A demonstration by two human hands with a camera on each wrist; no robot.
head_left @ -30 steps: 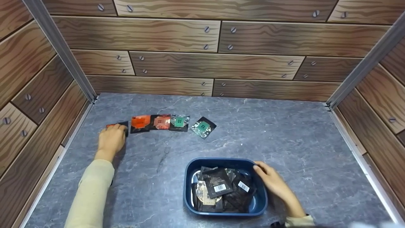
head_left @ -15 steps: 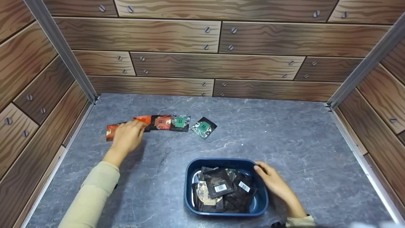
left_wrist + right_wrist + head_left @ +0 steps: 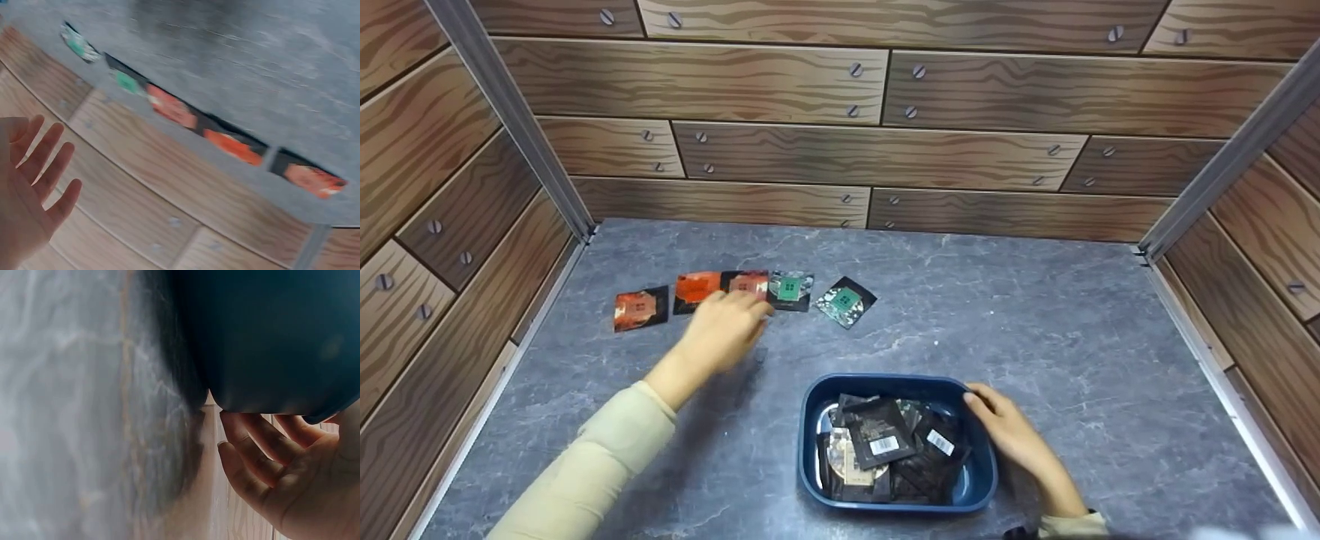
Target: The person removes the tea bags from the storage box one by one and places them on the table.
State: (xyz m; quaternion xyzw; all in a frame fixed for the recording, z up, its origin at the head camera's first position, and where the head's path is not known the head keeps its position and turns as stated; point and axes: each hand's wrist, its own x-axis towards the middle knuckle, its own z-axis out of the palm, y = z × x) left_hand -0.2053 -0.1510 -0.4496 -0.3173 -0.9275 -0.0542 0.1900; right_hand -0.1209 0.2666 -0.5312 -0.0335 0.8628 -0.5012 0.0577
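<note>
Flat square sachets lie in a row on the grey marbled table. An orange one (image 3: 637, 307) is at the far left, a bright orange one (image 3: 697, 288) and a pinkish-red one (image 3: 748, 282) follow, and a green one (image 3: 790, 288) adjoins them. My left hand (image 3: 724, 330) is over the row, partly covering the red sachet; the left wrist view shows its fingers spread and holding nothing. My right hand (image 3: 1016, 439) grips the right rim of a blue tub (image 3: 808, 450), thumb at the rim, fingers against the outer wall. Black sachets (image 3: 877, 431) are piled inside.
Apart from the row, a green sachet (image 3: 844, 301) lies turned on its corner, at the right end. Wood-patterned panels (image 3: 780, 150) enclose the table at the back and both sides, joined by grey metal posts (image 3: 510, 112).
My left hand has left the far-left sachet and moved right along the row, uncovering the orange sachets. My right hand and the tub have stayed in place.
</note>
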